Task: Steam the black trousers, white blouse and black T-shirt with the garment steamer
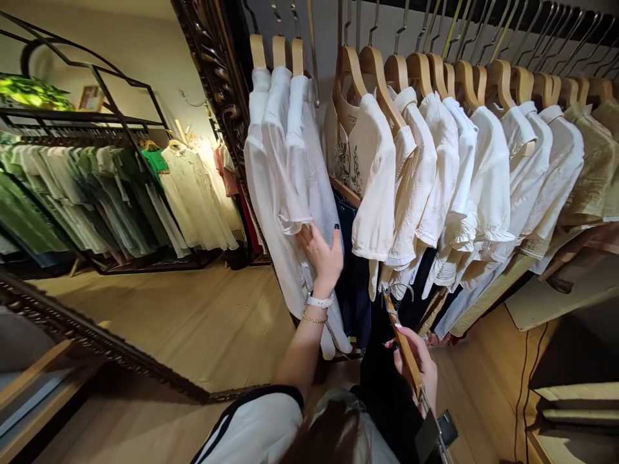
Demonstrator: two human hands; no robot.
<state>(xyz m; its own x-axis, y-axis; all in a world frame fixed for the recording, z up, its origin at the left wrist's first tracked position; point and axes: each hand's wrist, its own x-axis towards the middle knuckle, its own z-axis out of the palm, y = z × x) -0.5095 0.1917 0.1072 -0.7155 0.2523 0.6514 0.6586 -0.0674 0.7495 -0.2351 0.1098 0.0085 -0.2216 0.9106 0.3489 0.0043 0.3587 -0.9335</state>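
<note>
My left hand, with a white watch strap on the wrist, is raised at the cuff of a white shirt. Its thumb is spread away from the fingers, and the fingertips touch the sleeve's edge, partly hidden by it. Lower right, my right hand is closed around a wooden clip hanger, tilted with its metal hook pointing up toward the rack. A black garment is beside and below this hanger; its attachment to the clips is not clear.
White and cream tops hang closely on wooden hangers along the right. An ornate dark mirror frame leans at the left, its glass reflecting green garments. Cables run down at the right, near a shelf with stacked boards.
</note>
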